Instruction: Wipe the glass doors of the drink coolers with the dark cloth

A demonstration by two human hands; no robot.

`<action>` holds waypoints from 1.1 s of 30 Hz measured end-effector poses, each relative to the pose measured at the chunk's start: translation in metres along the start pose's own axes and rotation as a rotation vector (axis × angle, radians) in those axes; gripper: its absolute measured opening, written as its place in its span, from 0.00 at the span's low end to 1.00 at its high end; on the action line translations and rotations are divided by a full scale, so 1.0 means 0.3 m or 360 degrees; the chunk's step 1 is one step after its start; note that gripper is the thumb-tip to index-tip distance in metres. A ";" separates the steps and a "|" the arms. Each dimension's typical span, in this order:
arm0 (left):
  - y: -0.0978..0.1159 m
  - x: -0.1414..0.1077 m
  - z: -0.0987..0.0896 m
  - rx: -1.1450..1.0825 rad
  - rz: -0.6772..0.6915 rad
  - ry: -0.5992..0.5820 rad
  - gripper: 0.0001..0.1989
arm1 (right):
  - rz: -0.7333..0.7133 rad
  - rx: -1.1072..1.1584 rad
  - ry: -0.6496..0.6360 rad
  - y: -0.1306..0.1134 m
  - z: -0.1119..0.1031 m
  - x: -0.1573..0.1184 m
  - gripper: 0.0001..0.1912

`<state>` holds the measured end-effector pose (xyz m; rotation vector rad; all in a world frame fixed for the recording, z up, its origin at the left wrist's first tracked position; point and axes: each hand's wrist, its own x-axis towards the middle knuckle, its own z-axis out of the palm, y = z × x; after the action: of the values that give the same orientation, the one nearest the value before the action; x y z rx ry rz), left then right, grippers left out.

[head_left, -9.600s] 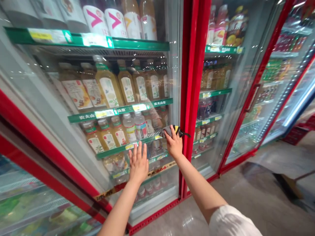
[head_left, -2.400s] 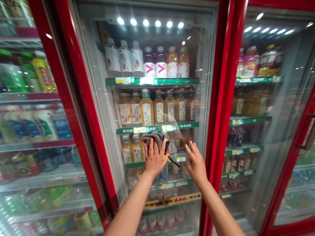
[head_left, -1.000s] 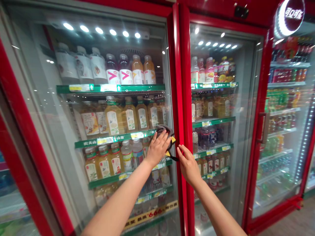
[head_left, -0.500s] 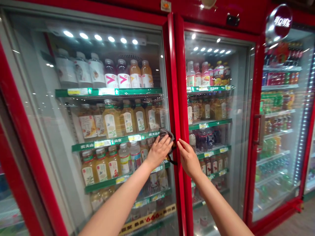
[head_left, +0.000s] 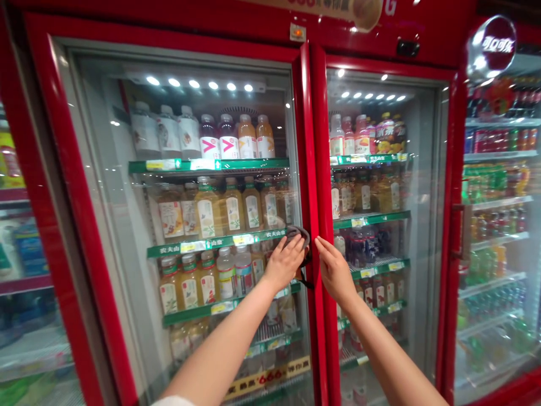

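My left hand [head_left: 285, 258] lies against the left glass door [head_left: 105, 248], its fingers stretched over a dark grey cloth [head_left: 301, 232] pressed to the glass near the door's right edge. Part of the cloth is hidden under the palm. Below the fingers, a black strap-like piece [head_left: 307, 282] hangs by the frame. My right hand [head_left: 336, 270] is at the red frame of the right door [head_left: 322, 186], fingers closed together on its edge; the thumb is hidden. Behind the left glass, several bottles of yellow tea [head_left: 207, 208] stand on green-edged shelves.
Another cooler [head_left: 499, 225] full of drinks stands at the right, under a round sign [head_left: 492, 45]. A shelf unit with packaged goods [head_left: 31, 242] shows at the far left. A vertical door handle [head_left: 460, 231] sticks out at the right.
The view has turned slightly left and up, so the coolers and both hands appear further right. Against the doors, both hands stay in nearly the same place, the left still on the cloth.
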<state>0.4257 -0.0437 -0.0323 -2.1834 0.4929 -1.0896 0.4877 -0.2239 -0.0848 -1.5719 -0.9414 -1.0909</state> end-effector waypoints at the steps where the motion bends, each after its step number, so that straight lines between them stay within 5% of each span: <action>1: -0.017 0.006 -0.008 0.0013 -0.0043 0.0006 0.33 | -0.0018 -0.0007 0.0004 -0.008 0.000 0.009 0.25; 7: -0.105 -0.052 -0.062 0.0188 -0.0823 0.0265 0.40 | -0.0118 -0.0055 -0.0006 -0.062 0.021 0.044 0.25; 9: -0.077 -0.109 -0.043 0.0205 -0.0769 0.0233 0.41 | -0.0145 -0.0026 -0.0019 -0.080 0.031 0.042 0.25; 13: -0.086 -0.143 -0.036 0.0148 -0.0265 0.0113 0.38 | -0.0167 0.0037 -0.0054 -0.117 0.065 0.041 0.26; 18: -0.255 -0.168 -0.134 0.0227 -0.0725 0.0230 0.36 | -0.0213 0.0088 -0.0104 -0.151 0.101 0.044 0.27; 21: -0.237 -0.267 -0.134 0.0286 -0.1000 0.0262 0.37 | -0.0235 0.0100 -0.0114 -0.159 0.095 0.032 0.27; 26: -0.132 -0.340 -0.086 0.0195 -0.0670 0.0022 0.37 | -0.0287 0.0076 -0.0169 -0.186 0.114 0.032 0.25; 29: -0.225 -0.317 -0.124 0.0209 -0.0741 0.0064 0.35 | -0.0344 0.0054 -0.0238 -0.218 0.154 0.042 0.25; 33: -0.356 -0.391 -0.193 0.0316 -0.1147 0.0264 0.36 | -0.0385 0.0007 -0.0303 -0.258 0.186 0.024 0.27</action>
<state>0.3151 0.0794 0.0005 -2.1389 -0.3670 -1.6144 0.4291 -0.1512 -0.0639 -1.6086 -1.2881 -1.1160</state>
